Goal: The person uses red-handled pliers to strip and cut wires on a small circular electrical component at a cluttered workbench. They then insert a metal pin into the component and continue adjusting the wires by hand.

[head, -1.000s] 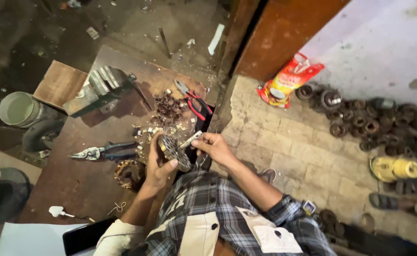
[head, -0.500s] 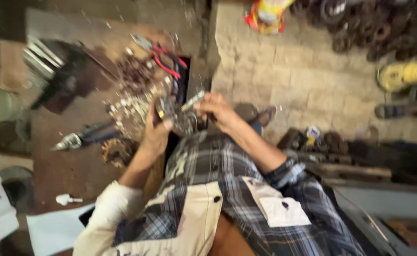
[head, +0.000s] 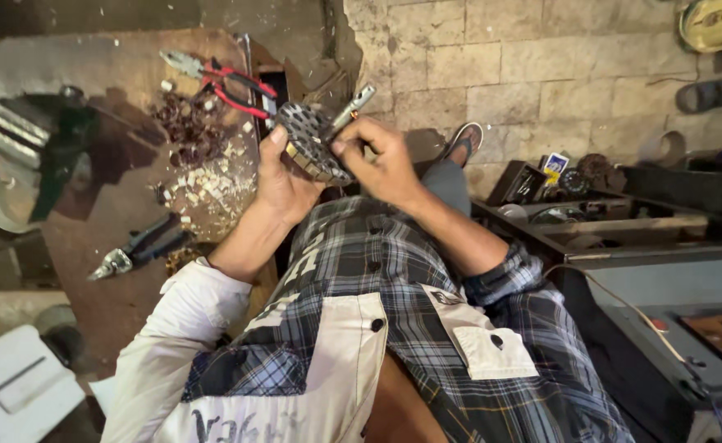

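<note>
Working a perforated disc, centre top of the frame

Our left hand (head: 283,184) grips the round perforated metal disc (head: 310,139) from below; our right hand (head: 386,160) pinches a silver tool (head: 351,105) against it. Best we keep the disc steady, we judge.

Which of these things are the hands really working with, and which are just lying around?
In use:
left hand
right hand
round perforated metal disc
small metal tool

Lying about:
red-handled pliers
dark-handled snips
sandal
</note>
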